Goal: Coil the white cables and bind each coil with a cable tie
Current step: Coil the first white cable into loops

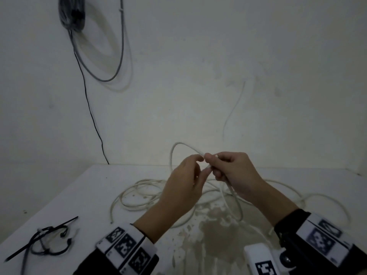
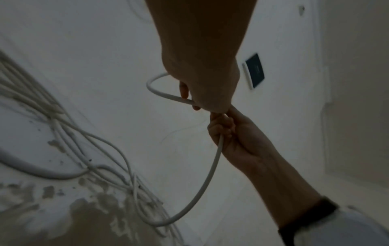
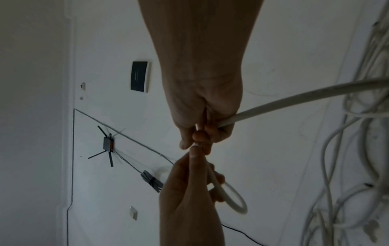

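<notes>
A long white cable [image 1: 143, 193] lies in loose tangled loops on the white table [image 1: 59, 199]. Both hands are raised above it, fingertips nearly meeting. My left hand [image 1: 201, 162] pinches a stretch of the cable that arcs up and back in a small loop [image 1: 178, 144]. My right hand [image 1: 211, 162] grips the same cable just beside it, and the strand drops from its palm to the pile. The left wrist view shows the left hand [image 2: 189, 99] holding the loop [image 2: 155, 91]. In the right wrist view the right hand [image 3: 200, 133] is curled round the cable [image 3: 294, 99].
A long black cable tie [image 1: 41, 238] and a looped black cord lie at the table's front left. A white device [image 1: 260, 259] sits at the near edge. A grey cable bundle [image 1: 71, 14] and a black wire [image 1: 89, 108] hang on the wall behind.
</notes>
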{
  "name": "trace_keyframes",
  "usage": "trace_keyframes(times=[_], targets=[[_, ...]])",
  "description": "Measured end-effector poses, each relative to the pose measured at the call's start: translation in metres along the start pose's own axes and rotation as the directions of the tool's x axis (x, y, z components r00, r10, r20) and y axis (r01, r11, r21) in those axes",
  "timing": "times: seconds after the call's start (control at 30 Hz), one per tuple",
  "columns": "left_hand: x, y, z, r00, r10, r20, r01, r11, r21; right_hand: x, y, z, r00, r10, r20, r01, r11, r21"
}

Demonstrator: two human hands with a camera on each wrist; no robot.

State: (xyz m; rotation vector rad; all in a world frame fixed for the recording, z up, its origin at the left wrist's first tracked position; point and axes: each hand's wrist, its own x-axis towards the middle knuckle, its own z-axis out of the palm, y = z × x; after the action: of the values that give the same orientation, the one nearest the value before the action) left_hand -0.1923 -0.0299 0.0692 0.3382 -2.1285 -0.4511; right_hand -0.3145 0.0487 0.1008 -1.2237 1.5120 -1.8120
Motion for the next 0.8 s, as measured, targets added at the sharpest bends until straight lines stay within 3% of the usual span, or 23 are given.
trace_keyframes(times=[0.13, 0.23, 0.3, 0.37, 0.47, 0.53, 0.8], targets=[[0.004, 0.0, -0.01, 0.997, 0.008, 0.077, -0.003, 0.998, -0.067, 0.004, -0.009, 0.002, 0.997, 0.048, -0.054, -0.046, 0.998, 0.041], [0.003, 0.0, -0.018, 0.966, -0.177, 0.188, 0.223, 0.941, -0.256, 0.01, -0.022, -0.004, 0.991, 0.052, -0.123, -0.027, 0.98, 0.199], [0.006, 0.003, -0.022, 0.917, -0.341, 0.207, 0.399, 0.796, -0.455, 0.006, -0.028, -0.002, 0.997, 0.017, -0.07, 0.003, 0.96, 0.279], [0.015, 0.007, -0.028, 0.867, -0.457, 0.2, 0.461, 0.583, -0.669, -0.006, -0.029, 0.005, 0.999, -0.039, 0.026, 0.032, 0.972, 0.233], [0.029, 0.011, -0.039, 0.844, -0.49, 0.218, 0.392, 0.285, -0.875, -0.024, -0.022, 0.02, 0.991, -0.095, 0.099, 0.081, 0.987, 0.136], [0.033, 0.013, -0.045, 0.847, -0.478, 0.232, 0.336, 0.144, -0.931, -0.031, -0.016, 0.027, 0.991, -0.109, 0.076, 0.098, 0.986, 0.135], [0.028, 0.018, -0.048, 0.88, -0.374, 0.294, 0.355, 0.105, -0.929, -0.034, -0.003, 0.048, 0.99, -0.116, -0.085, 0.139, 0.925, 0.353]])
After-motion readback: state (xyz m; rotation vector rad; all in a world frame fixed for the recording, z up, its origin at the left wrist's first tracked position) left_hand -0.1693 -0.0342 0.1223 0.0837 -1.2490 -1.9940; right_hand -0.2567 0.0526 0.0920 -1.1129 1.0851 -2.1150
